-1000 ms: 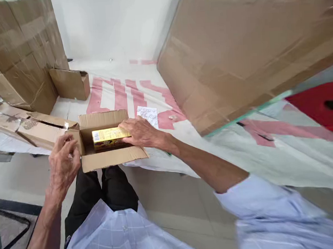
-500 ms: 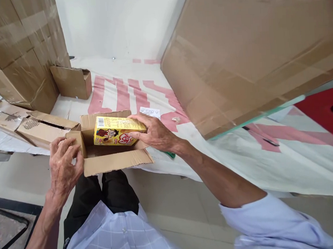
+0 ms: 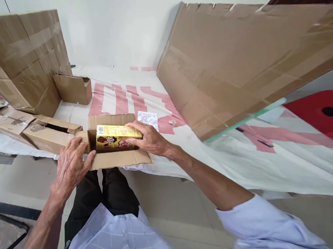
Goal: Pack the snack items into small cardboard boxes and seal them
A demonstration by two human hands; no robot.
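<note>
A yellow printed snack box (image 3: 117, 137) with a cartoon figure and a barcode sits partly down inside an open cardboard box (image 3: 120, 160). My right hand (image 3: 150, 138) grips its right end, thumb on the near side and fingers over the top. My left hand (image 3: 74, 162) is closed on the left end flap of the cardboard box, with the thumb near the front flap. The long front and back flaps are folded outward. The inside of the carton under the yellow box is hidden.
Left of the open carton stands a row of brown cartons (image 3: 45, 133). Behind are a large taped carton stack (image 3: 30, 61) and a small carton (image 3: 73, 89). A printed paper (image 3: 147, 119) lies beyond my right hand. A big cardboard sheet (image 3: 236, 60) leans at right, near a red stool (image 3: 318, 111).
The yellow snack box has gone lower and straighter into the open carton, moved by my right hand. My left hand has shifted slightly right along the flap. The whole view has tilted up a little.
</note>
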